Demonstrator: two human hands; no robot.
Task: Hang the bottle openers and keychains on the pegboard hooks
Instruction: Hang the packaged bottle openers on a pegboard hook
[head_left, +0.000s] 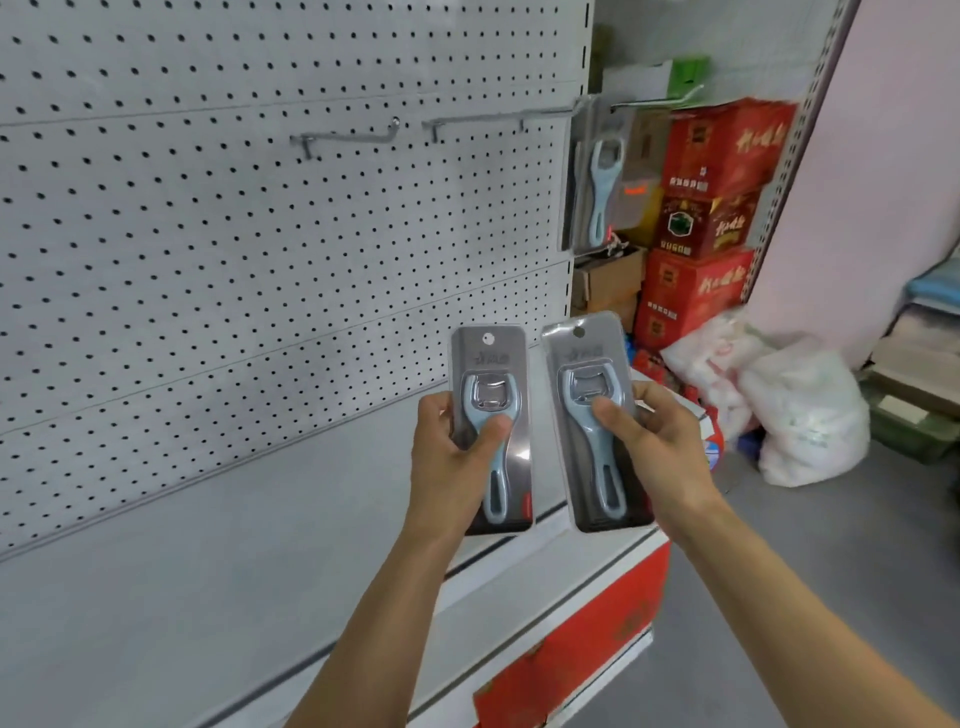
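My left hand (451, 452) grips a packaged pale-blue bottle opener (493, 395), thumb across its front. My right hand (655, 441) grips a second packaged bottle opener (587, 384) the same way. Both packs stand upright, side by side, below the hooks. The grey pegboard (208, 234) carries an empty hook (348, 136) and a longer hook (498, 118) to its right. At the tip of that longer hook hangs a third packaged opener (602, 182). Another hook (660, 100) sticks out further right.
A grey shelf (208, 545) with a red front strip (587, 639) runs under the pegboard. Red cartons (722, 156) are stacked behind the shelving's right end. White plastic bags (800, 415) lie on the floor at right.
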